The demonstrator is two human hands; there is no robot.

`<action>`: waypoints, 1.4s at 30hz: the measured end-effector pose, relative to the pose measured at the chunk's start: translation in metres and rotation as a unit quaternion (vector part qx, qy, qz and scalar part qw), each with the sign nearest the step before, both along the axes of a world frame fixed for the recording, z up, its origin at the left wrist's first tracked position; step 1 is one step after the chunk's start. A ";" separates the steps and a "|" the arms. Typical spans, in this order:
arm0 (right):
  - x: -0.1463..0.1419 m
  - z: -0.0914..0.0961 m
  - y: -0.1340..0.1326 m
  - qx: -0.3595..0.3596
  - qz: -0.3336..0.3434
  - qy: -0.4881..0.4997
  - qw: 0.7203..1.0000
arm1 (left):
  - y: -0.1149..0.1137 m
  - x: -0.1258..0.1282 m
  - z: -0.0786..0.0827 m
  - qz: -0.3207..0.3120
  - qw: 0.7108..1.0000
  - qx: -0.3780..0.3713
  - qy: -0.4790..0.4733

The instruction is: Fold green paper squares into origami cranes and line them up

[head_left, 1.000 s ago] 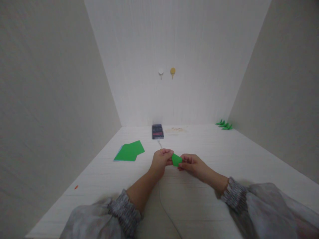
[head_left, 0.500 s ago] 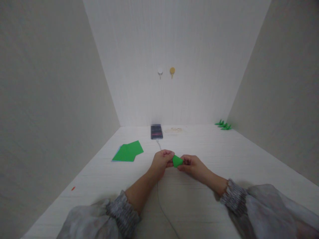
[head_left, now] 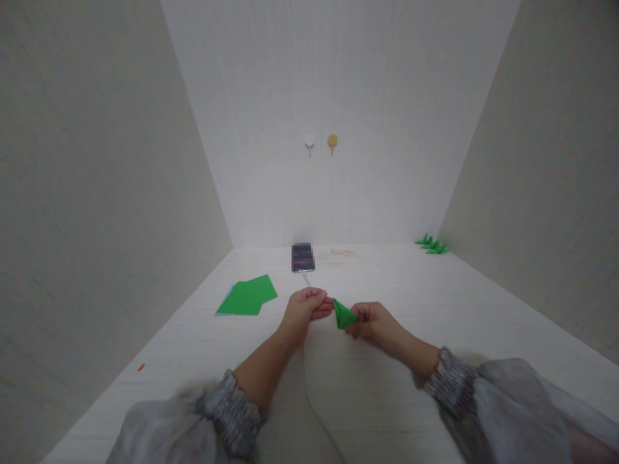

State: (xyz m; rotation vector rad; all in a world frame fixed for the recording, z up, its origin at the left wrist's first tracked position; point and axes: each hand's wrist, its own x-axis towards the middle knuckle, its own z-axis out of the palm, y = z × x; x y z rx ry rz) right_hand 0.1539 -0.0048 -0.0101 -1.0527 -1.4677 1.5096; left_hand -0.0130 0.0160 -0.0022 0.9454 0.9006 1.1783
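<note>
A small piece of folded green paper (head_left: 343,315) is held above the table, its folds and a pointed upper corner facing me. My right hand (head_left: 370,319) pinches its right end between thumb and fingers. Just left of the paper is my left hand (head_left: 307,308), its fingers stretched toward the paper's left edge and not gripping it; whether the fingertips touch it is hard to tell.
Green paper sheets (head_left: 246,296) lie at the left. A phone (head_left: 302,257) with a cable (head_left: 312,403) is near the back wall. Several folded green paper pieces (head_left: 432,245) stand at the back right. A small orange scrap (head_left: 140,367) lies at the left edge.
My left hand has let go of the paper and moved slightly left. The green paper has turned in my right hand, so its folded layers now show instead of a smooth face.
</note>
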 end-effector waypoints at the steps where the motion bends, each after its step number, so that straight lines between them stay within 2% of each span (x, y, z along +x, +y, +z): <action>1: 0.000 0.000 0.000 -0.001 -0.008 0.012 1.000 | -0.002 0.002 0.000 -0.015 1.000 0.002 0.000; 6: 0.002 0.000 0.003 -0.004 -0.055 0.034 0.998 | -0.013 0.014 0.001 -0.096 0.994 0.021 0.051; 10: 0.001 -0.002 0.004 -0.005 -0.076 0.026 0.997 | -0.014 0.016 0.002 -0.115 0.989 0.056 0.077; 15: -0.002 -0.001 0.004 -0.003 -0.078 0.042 0.996 | -0.012 0.018 -0.002 -0.123 0.989 0.051 0.065; 21: 0.000 0.000 0.003 0.023 -0.032 0.013 0.999 | -0.010 0.015 -0.008 -0.097 0.993 0.056 0.048; 26: 0.004 0.001 0.003 0.019 0.010 0.038 0.999 | -0.007 0.013 -0.010 -0.073 0.993 0.073 0.053; 33: -0.001 -0.002 0.003 0.020 -0.015 0.022 0.999 | -0.011 0.017 -0.005 -0.039 0.992 0.095 0.067; 42: -0.003 -0.001 0.003 0.005 -0.057 0.038 0.998 | -0.012 0.019 -0.004 -0.040 0.998 0.034 0.042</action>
